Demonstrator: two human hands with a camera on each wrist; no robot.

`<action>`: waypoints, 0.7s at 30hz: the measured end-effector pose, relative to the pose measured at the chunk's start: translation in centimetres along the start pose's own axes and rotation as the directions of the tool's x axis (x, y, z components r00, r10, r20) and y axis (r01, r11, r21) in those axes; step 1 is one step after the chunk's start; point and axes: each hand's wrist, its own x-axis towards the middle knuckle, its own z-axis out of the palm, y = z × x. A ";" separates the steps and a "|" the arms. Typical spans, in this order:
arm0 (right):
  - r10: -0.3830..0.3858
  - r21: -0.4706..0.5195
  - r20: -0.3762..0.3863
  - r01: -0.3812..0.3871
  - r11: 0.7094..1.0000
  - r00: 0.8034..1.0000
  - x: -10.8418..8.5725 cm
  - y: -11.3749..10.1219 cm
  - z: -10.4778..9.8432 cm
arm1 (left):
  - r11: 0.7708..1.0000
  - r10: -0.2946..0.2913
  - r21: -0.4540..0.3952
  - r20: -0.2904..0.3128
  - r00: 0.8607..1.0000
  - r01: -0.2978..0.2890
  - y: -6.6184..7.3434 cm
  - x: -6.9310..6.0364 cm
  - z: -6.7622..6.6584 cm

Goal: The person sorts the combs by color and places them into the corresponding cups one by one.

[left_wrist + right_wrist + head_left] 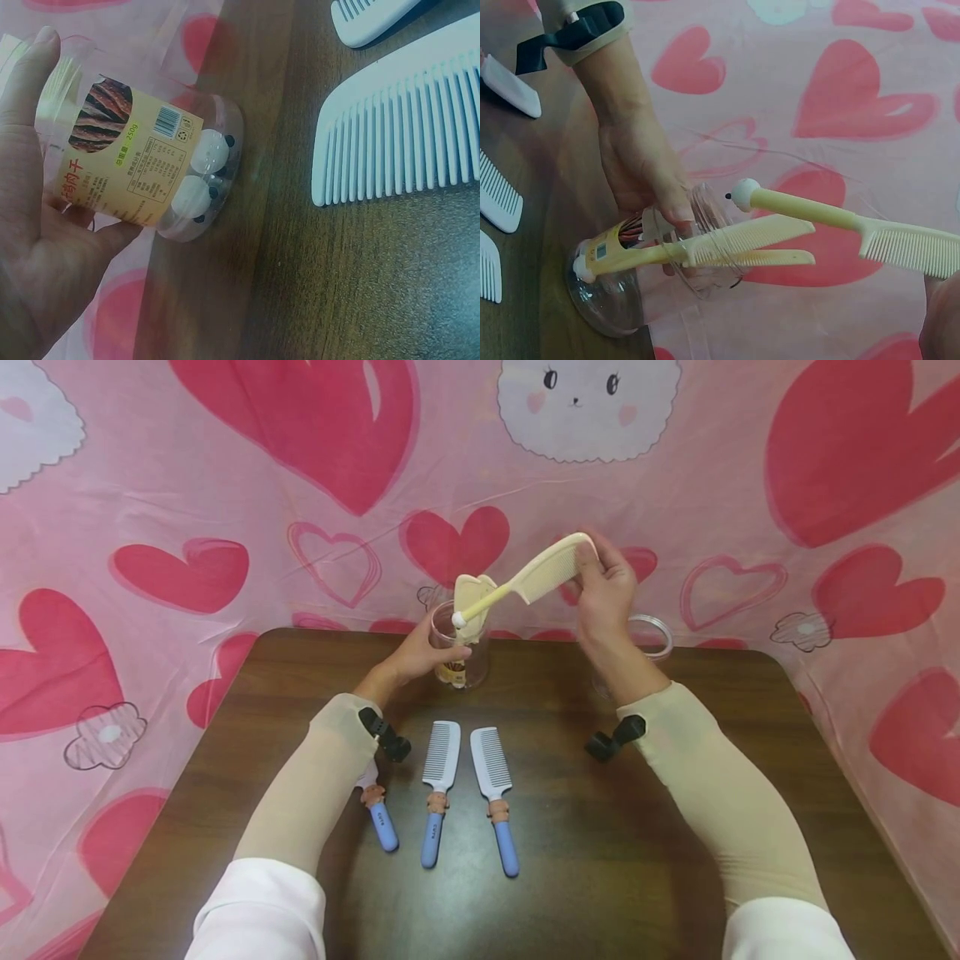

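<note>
My left hand [416, 658] grips a clear plastic jar [478, 667] with a printed label [161, 154], at the back of the table. Inside stand two pale yellow combs [739, 238], toothed ends up and poking past the rim; their white ball ends rest near the jar's bottom. Up above to the right, my right hand [606, 597] pinches another pale yellow comb [546, 572] by the tip of its toothed end. That comb slants down to the left, and its white ball end [744, 194] hangs close to the jar's mouth, apart from it in the right wrist view.
Three white combs with blue handles lie on the table [600, 843] in front: a left one [384, 827] partly behind my left forearm, a middle one [442, 756] and a right one [504, 847]. A second clear container [670, 643] stands behind my right wrist. A pink heart-patterned cloth [315, 460] hangs behind.
</note>
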 end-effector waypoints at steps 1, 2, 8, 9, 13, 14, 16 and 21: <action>0.000 -0.013 0.000 0.000 1.000 1.000 0.0 0.2 0.2 | 1.000 0.010 -0.001 -0.002 1.000 -0.010 -0.5 0.2 -0.1; 0.005 -0.024 -0.001 -0.005 1.000 1.000 0.0 0.3 0.4 | 1.000 0.013 -0.006 -0.003 1.000 -0.013 -0.5 0.3 -0.1; 0.040 -0.066 -0.011 -0.040 0.997 0.999 -0.2 1.2 1.3 | 1.000 -0.011 -0.011 0.005 1.000 0.011 0.4 -0.2 0.0; 0.043 -0.070 -0.010 -0.043 0.997 0.999 -0.3 1.4 1.4 | 1.000 -0.014 -0.009 0.004 1.000 0.014 0.4 -0.3 0.0; 0.048 -0.085 0.003 -0.047 0.995 0.999 -0.3 2.1 1.6 | 1.000 -0.013 -0.006 -0.006 1.000 0.013 0.5 -0.4 0.0; 0.047 -0.088 0.005 -0.046 0.995 0.999 -0.3 2.2 1.7 | 1.000 -0.011 -0.002 -0.008 1.000 0.011 0.4 -0.3 0.1; 0.049 -0.091 0.008 -0.048 0.995 0.999 -0.3 2.5 1.7 | 1.000 -0.008 0.000 -0.009 1.000 0.008 0.4 -0.3 0.1; 0.072 -0.107 0.007 -0.071 0.992 0.997 -0.6 2.9 2.1 | 1.000 -0.003 -0.006 -0.006 1.000 0.003 0.5 -0.4 0.2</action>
